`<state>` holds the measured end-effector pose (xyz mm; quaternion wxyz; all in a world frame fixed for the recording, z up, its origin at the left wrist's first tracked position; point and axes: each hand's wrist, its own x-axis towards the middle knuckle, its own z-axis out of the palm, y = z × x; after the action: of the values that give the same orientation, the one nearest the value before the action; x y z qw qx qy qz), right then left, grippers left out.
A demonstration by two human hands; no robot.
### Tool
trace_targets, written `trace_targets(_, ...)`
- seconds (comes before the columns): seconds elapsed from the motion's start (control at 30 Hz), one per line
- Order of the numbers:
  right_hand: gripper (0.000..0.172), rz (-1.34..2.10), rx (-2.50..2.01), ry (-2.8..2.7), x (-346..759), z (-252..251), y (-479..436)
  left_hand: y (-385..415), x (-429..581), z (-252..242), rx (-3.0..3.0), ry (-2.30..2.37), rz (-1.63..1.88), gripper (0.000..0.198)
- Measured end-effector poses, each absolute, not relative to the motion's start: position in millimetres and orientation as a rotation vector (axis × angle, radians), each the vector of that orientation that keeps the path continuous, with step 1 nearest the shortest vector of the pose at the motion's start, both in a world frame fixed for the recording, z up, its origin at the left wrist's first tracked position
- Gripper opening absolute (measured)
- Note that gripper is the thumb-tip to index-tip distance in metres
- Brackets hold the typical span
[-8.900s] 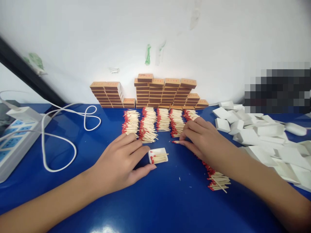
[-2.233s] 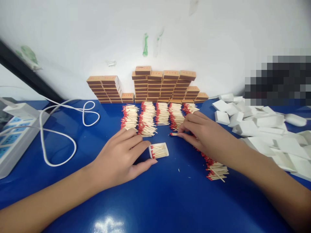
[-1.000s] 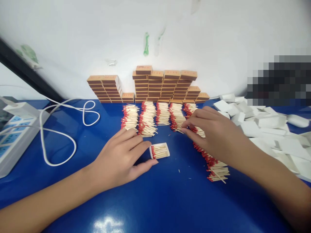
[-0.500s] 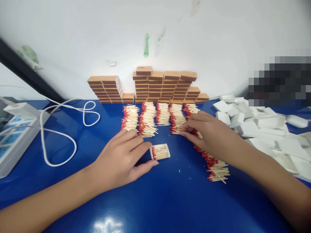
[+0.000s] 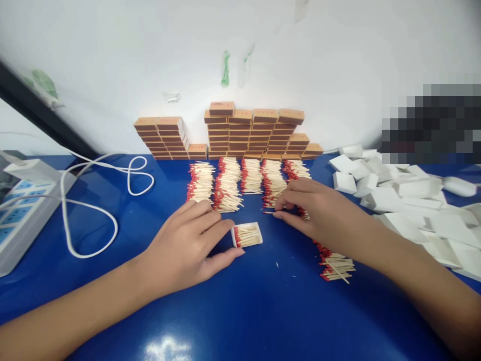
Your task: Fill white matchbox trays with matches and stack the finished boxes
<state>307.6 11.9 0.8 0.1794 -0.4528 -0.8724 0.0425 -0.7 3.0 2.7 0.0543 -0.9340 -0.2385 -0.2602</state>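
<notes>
A small white matchbox tray [image 5: 260,238] lies on the blue table, partly filled with red-headed matches [image 5: 246,234]. My left hand [image 5: 191,238] grips its left end, with forefinger at the far side and thumb at the near side. Between thumb and forefinger, my right hand [image 5: 308,205] pinches a single match [image 5: 267,212], whose red head points left. That match is just in front of a row of matches [image 5: 273,180]. Beneath my right hand runs another long row of matches [image 5: 336,264], partly hidden by the hand.
Brown matchboxes [image 5: 240,133] are stacked against the white wall. More match rows [image 5: 227,185] lie before them. Loose white trays [image 5: 409,195] are heaped at the right. On the left are a power strip [image 5: 32,210] and a looped white cable [image 5: 112,225].
My right hand has drawn slightly toward me and left, away from the match row, with one match now showing at its fingertips. My left hand and the tray are nearly unmoved.
</notes>
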Motion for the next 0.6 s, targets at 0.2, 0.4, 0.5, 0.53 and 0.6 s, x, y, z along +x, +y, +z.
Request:
trace_targets(0.2,0.013,0.071,-1.293,-2.46,310.1,-1.1,14.1,3.0,-1.2,2.1,-2.843,-0.718,-0.791,0.029)
trace_targets(0.4,0.013,0.06,-1.294,-2.462,309.6,-0.8,13.3,2.8,-0.4,3.2,-2.844,-0.718,-0.787,0.029)
trace_targets(0.5,0.014,0.079,-1.302,-2.466,309.1,-0.1,13.3,2.2,-0.6,2.9,-2.843,-0.716,-0.792,0.029)
trace_targets(0.53,0.016,0.091,-1.304,-2.468,309.2,0.0,13.5,2.1,-0.9,2.6,-2.843,-0.716,-0.791,0.03)
trace_targets(0.6,0.018,0.114,-1.306,-2.473,309.5,-0.4,14.1,2.2,-1.4,1.8,-2.843,-0.716,-0.785,0.03)
